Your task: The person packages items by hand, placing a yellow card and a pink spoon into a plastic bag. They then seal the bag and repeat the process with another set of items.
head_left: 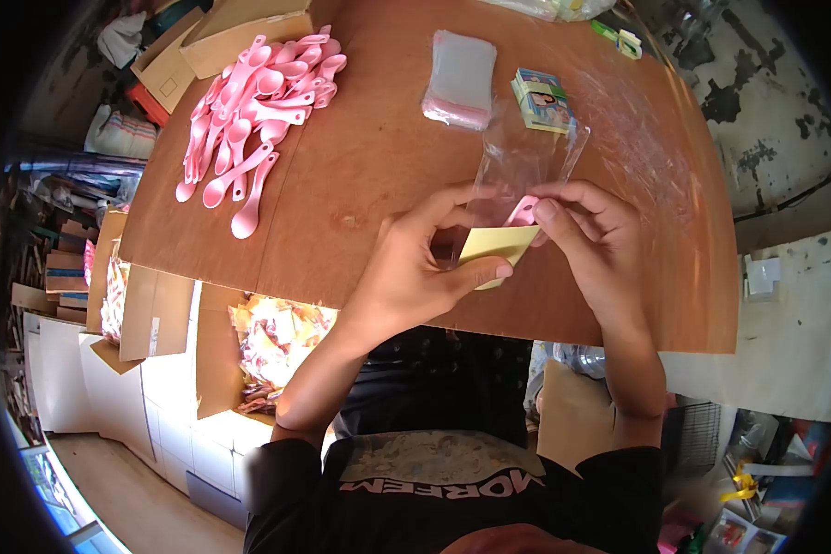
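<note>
Okay so the left hand (425, 263) is pinching a yellow card (497, 244) and clear bag (523, 166), right hand (603, 240) gripping a pink spoon (523, 212) that pokes out past the card. Spoon pile (266, 103) sits far left on the table (365, 102), bag stack (463, 74) and card bundle (543, 100) farther right.

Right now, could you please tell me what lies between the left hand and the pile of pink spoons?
The head view shows only bare tabletop between the left hand and the spoon pile.
</note>
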The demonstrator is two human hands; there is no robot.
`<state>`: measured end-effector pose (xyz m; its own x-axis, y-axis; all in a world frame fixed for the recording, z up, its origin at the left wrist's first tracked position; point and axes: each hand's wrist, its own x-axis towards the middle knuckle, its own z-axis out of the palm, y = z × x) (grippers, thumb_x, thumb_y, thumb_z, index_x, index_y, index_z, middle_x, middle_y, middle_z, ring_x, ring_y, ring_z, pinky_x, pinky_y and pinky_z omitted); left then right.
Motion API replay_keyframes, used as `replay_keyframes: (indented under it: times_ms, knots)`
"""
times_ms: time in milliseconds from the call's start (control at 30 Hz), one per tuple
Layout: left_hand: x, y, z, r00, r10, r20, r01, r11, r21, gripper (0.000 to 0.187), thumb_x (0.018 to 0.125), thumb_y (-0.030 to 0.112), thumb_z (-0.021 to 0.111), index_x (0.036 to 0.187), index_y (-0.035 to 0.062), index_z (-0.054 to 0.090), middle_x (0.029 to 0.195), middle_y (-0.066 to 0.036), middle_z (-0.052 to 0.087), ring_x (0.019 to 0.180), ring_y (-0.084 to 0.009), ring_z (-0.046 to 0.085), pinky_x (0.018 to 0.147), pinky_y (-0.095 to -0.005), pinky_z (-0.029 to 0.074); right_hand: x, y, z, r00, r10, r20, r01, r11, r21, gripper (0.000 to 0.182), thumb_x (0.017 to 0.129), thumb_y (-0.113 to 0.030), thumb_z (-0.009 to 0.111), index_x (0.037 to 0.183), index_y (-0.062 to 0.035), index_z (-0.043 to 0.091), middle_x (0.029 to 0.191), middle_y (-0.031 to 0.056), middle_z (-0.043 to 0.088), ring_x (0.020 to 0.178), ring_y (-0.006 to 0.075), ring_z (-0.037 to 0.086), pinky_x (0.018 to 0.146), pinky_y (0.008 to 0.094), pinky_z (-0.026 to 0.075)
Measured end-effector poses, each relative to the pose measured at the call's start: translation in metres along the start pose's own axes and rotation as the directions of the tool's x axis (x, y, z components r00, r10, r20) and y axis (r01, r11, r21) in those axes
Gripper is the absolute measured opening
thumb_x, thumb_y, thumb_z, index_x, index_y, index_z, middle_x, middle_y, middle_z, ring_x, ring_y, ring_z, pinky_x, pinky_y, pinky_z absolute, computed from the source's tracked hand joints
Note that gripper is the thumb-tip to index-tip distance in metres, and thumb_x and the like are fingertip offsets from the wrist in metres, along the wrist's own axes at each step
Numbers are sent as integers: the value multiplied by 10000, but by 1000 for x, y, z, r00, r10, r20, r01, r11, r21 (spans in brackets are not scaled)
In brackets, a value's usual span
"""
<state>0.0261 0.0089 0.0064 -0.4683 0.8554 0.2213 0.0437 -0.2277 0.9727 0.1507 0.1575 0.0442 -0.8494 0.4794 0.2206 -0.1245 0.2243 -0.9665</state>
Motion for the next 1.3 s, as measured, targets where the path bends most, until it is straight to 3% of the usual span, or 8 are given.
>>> replay_keyframes:
  times_ms: [133,167,333,500,900,1100,1233,1300]
  knots:
    - [2,-12,-6,995,78,-69,-91,973,-214,303,936,51,599,1216,-47,539,1094,-169,662,1041,-201,635,878,-313,525,-4,5,-1,998,61,20,-61,998,19,213,948,-125,622,1070,48,647,945,90,704,845,95,655,707,219,525]
    - [4,-13,-7,991,39,-131,-76,952,-295,247,920,33,633,1153,-38,589,1016,-123,688,927,-142,654,819,-278,537,-4,7,-2,995,90,34,-90,996,18,216,949,-129,622,1075,44,649,949,90,707,843,93,655,707,219,525]
    - [6,-19,-16,987,55,-149,-87,973,-212,151,911,19,643,1044,-51,647,944,-102,697,871,-125,659,759,-249,541,-5,8,-1,996,82,22,-83,994,69,208,954,-117,610,1086,39,652,960,89,709,845,93,656,708,223,529]
    - [5,-18,-13,967,121,-222,-146,984,-101,147,908,13,646,1038,-53,649,921,-90,695,834,-112,656,717,-237,536,-6,21,3,997,-30,-77,38,993,113,182,930,-70,634,1074,39,655,989,104,698,862,115,660,703,235,537]
    - [2,-11,-23,976,148,-159,-151,988,-11,151,897,-14,637,1035,-19,701,921,-86,698,832,-110,635,719,-224,496,-7,28,-1,997,-73,31,63,969,237,136,911,17,619,1033,44,672,945,97,660,787,118,640,664,240,529]
    - [3,-13,-29,969,237,-69,-235,971,45,150,882,-64,615,985,-21,716,905,-102,694,811,-132,637,717,-239,489,-3,31,-9,960,-220,173,190,966,173,167,884,119,569,985,59,687,960,100,608,803,130,632,681,229,512]
    - [2,-10,-30,972,224,-68,-223,974,24,162,881,-89,588,971,-32,710,909,-107,694,823,-143,642,739,-242,489,-3,29,-8,952,-247,182,222,963,150,224,871,157,528,984,54,691,963,99,609,834,127,627,696,226,502]
    - [0,-12,-32,974,214,-69,-216,976,-16,165,877,-93,589,982,-38,704,914,-108,693,833,-147,646,750,-247,496,-3,23,-6,948,-264,175,261,964,42,266,847,182,507,979,50,696,970,101,608,840,122,617,704,219,488]
